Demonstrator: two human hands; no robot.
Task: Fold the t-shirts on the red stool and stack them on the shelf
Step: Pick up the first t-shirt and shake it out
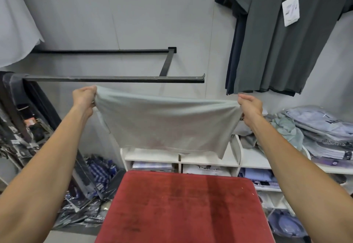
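Up in the air it was: the left hand (85, 97) and right hand (249, 106) each had fingers curled tight round a top corner of the grey t-shirt (168, 124), stretched between them above the far edge of the red stool (183, 206), its hem hanging clear of the seat. The white shelf (210, 159) waited just behind. To fold it well, I reckoned, both corners needed to come down level, laying the cloth flat and square on the stool without bunching.

Even soft light, wide-angle edge distortion
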